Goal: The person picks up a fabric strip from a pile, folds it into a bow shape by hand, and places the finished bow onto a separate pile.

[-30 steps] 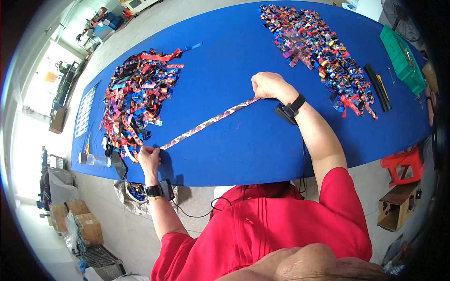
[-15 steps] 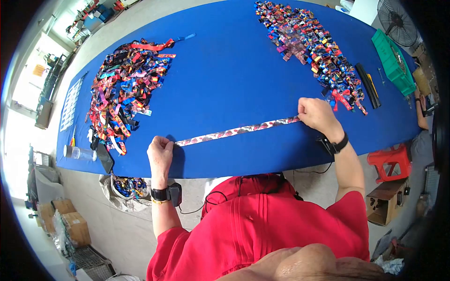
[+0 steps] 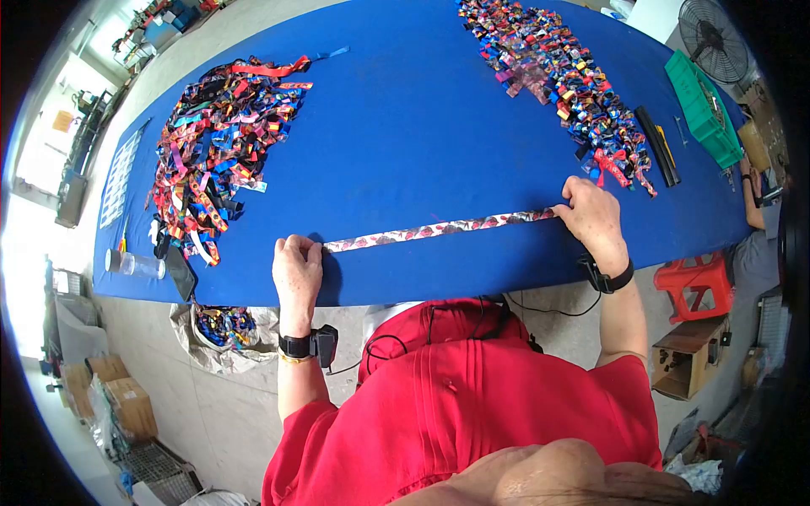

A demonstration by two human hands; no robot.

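Observation:
A white strap with a red and dark print (image 3: 439, 228) is stretched low over the blue table (image 3: 396, 126), near its front edge. My left hand (image 3: 297, 268) pinches the strap's left end. At the right end, the thumb of my right hand (image 3: 588, 218) presses on the strap, with the index finger raised slightly above it. A loose heap of colourful straps (image 3: 228, 143) lies on the left of the table. On the right, a long pile of folded straps (image 3: 574, 84) runs back towards the far edge.
At the right stand a green crate (image 3: 702, 105), black strips (image 3: 656, 145) and a fan (image 3: 713, 38). A clear jar (image 3: 135, 264) lies at the left edge. Below are a sack of straps (image 3: 224, 333) and a red stool (image 3: 693, 285). Another person's arm (image 3: 751, 198) shows far right.
Both hands and the strap have shifted slightly to the right in the view. The index finger of my right hand has lifted away from the thumb.

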